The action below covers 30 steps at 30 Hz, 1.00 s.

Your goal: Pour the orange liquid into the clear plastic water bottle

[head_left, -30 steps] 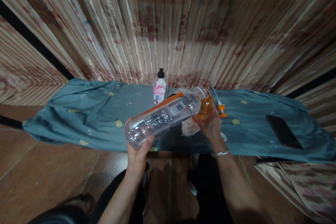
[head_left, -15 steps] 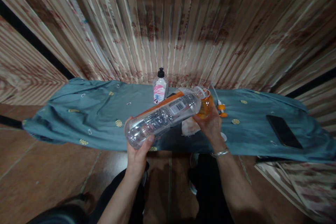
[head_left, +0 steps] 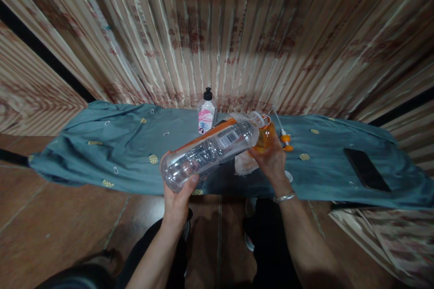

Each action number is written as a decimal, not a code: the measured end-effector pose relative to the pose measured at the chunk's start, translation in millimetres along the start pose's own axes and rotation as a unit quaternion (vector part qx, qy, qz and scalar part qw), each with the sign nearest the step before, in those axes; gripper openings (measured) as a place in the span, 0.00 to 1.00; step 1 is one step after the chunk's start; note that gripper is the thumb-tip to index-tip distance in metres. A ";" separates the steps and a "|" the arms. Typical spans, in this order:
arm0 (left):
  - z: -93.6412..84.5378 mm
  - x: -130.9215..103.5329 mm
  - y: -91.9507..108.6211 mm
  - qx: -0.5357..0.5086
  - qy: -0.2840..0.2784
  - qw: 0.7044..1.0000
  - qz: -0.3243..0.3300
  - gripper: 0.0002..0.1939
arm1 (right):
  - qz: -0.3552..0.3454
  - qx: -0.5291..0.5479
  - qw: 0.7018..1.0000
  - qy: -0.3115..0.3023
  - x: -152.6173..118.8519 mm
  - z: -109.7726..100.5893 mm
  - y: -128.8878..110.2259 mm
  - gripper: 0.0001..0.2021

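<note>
My left hand [head_left: 179, 196] grips the base of a large clear plastic bottle [head_left: 210, 151] with a barcode label and an orange strip. The bottle lies tilted on its side, its neck towards the right. My right hand [head_left: 273, 158] is wrapped around a small orange see-through bottle [head_left: 266, 137], whose open mouth is at the neck of the large one. Whether liquid is passing between them I cannot tell. An orange pump head [head_left: 286, 141] with a pale tube lies just right of the small bottle.
A clear bottle with pink label and black cap [head_left: 207, 110] stands at the back of the cloth-covered table [head_left: 129, 144]. A black phone [head_left: 366, 169] lies at the right. Near my right wrist are a white cap [head_left: 288, 176] and a crumpled pale packet [head_left: 244, 165]. A striped curtain [head_left: 217, 31] hangs behind.
Almost nothing differs. Both hands hold the two bottles in nearly the same place, with at most a slight shift of the large bottle.
</note>
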<state>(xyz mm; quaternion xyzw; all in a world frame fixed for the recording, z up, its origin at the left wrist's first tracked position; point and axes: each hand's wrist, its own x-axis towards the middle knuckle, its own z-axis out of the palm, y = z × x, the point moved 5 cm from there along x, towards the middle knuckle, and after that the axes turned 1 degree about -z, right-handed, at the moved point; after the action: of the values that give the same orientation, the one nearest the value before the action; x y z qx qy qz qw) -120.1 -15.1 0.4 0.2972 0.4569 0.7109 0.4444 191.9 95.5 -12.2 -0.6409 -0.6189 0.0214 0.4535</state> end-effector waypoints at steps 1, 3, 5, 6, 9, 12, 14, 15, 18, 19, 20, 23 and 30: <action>-0.5 0.6 -0.2 0.000 -0.004 1.000 -0.005 0.52 | -0.002 0.001 1.000 0.002 -0.2 0.1 -0.3 0.47; -1.5 1.8 0.0 -0.001 -0.007 1.000 -0.013 0.52 | -0.003 0.004 1.000 0.006 -0.5 0.4 -0.6 0.46; -1.7 2.5 0.2 -0.005 -0.011 1.000 -0.022 0.52 | 0.000 0.010 1.000 0.006 -0.6 1.2 -0.5 0.45; -1.7 2.8 0.5 -0.008 -0.011 1.000 -0.026 0.52 | 0.002 0.013 1.000 0.003 -0.5 1.6 -0.4 0.45; -0.2 3.3 1.0 -0.013 -0.021 0.999 -0.036 0.53 | 0.007 0.017 1.000 0.001 0.0 1.6 -0.4 0.45; 1.2 3.9 1.4 -0.017 -0.032 0.999 -0.041 0.53 | 0.016 0.013 1.000 0.003 0.5 0.7 -0.9 0.44; 1.4 4.3 1.1 -0.016 -0.035 0.998 -0.045 0.53 | 0.020 0.009 1.000 0.003 0.4 0.6 -1.5 0.44; 1.4 4.5 0.7 -0.016 -0.037 0.998 -0.048 0.53 | 0.020 0.008 1.000 0.004 0.3 0.5 -1.9 0.44; 0.9 5.0 -1.0 -0.015 -0.041 0.998 -0.055 0.54 | 0.021 0.007 1.000 0.005 -0.1 0.5 -2.0 0.46; 0.8 5.1 -1.9 -0.016 -0.042 0.997 -0.057 0.54 | 0.021 0.007 1.000 0.002 -0.3 0.7 -1.7 0.46; 0.5 5.2 -2.6 -0.018 -0.042 0.997 -0.058 0.54 | 0.022 0.007 1.000 -0.002 -0.3 1.0 -1.4 0.46; 0.2 4.7 -4.6 -0.025 -0.038 0.997 -0.060 0.56 | 0.024 0.006 1.000 -0.004 -0.4 0.5 -0.6 0.46; 0.5 3.0 -4.9 -0.024 -0.032 0.997 -0.063 0.53 | 0.013 0.005 1.000 0.004 -0.5 -0.3 -0.8 0.45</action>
<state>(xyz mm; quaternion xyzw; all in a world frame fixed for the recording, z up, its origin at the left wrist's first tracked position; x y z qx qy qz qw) -119.2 -11.3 -3.8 0.2799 0.4428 0.6825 0.5096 191.4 94.8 -11.8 -0.6468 -0.6087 0.0276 0.4587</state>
